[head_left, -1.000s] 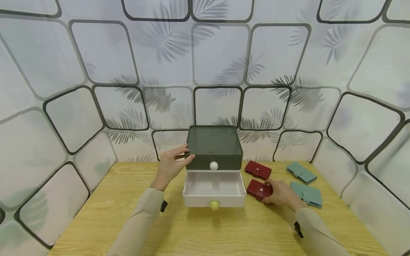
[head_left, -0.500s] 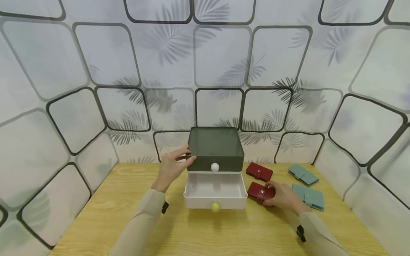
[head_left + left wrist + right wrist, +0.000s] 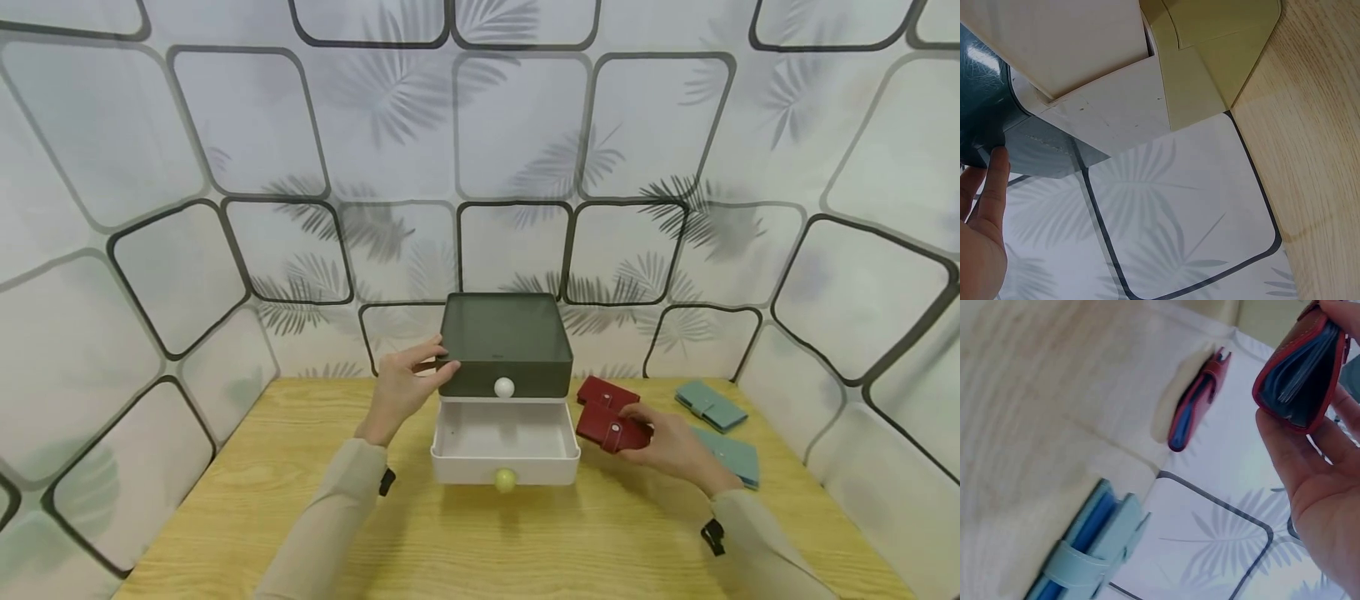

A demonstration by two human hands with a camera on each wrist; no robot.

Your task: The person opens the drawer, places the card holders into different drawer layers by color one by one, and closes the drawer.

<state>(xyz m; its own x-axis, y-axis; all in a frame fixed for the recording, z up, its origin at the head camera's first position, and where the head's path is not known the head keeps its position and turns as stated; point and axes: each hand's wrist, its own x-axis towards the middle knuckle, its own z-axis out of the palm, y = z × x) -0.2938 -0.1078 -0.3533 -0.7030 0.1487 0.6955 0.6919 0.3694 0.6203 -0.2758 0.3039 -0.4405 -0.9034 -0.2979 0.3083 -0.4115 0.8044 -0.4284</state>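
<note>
My right hand (image 3: 678, 450) holds a red wallet (image 3: 606, 427) by its right end, thumb on one face and fingers on the other. Seen end-on in the right wrist view, this snap-strap wallet (image 3: 1291, 369) has bluish inner leaves and is raised off the table. A second red wallet (image 3: 600, 390) lies behind it, partly covered in the head view. My left hand (image 3: 401, 392) grips the front left corner of a small drawer box (image 3: 502, 329) with a dark green upper part. Below, its white lower drawer (image 3: 506, 471) with a yellow-green knob is pulled out, nothing inside.
Two light teal wallets lie at the right: one farther back (image 3: 711, 406), the nearer one (image 3: 731, 457) partly behind my right hand. A white knob (image 3: 504, 387) sits on the closed upper drawer. Patterned walls (image 3: 510, 125) enclose the wooden table (image 3: 480, 550).
My right hand has lifted the nearer red wallet off the table, so it now overlaps the farther one in the head view. The left hand stays at the box corner.
</note>
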